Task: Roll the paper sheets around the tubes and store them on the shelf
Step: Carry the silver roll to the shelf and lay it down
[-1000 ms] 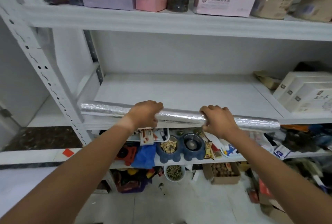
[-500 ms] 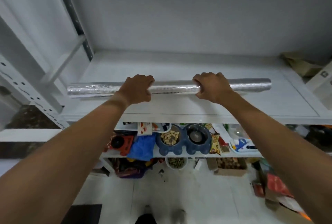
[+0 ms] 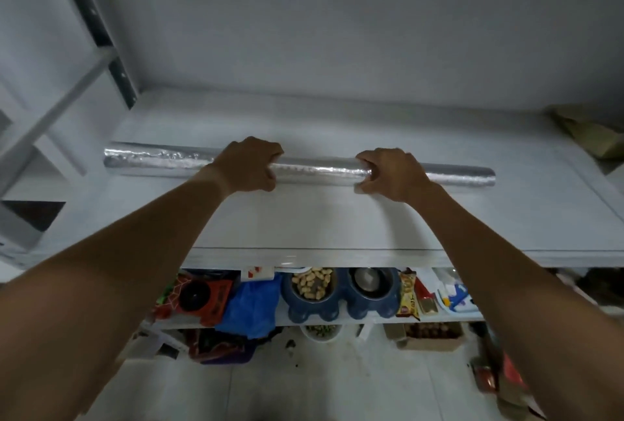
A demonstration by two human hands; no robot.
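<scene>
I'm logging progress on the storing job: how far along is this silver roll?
Done: the silver roll is fully rolled and lies over the white shelf. In hand: the left hand and right hand grip it. Left: letting go; other sheets aren't visible.

Looking like a home storeroom or pantry: white metal shelving (image 3: 337, 255) with punched uprights (image 3: 98, 15) standing against a plain wall, a lower shelf crowding with a blue double pet bowl (image 3: 341, 295) holding peanuts, snack packets (image 3: 408, 297), a blue bag (image 3: 251, 311), and boxes (image 3: 432, 336) sitting on the pale tiled floor (image 3: 270, 387).
</scene>
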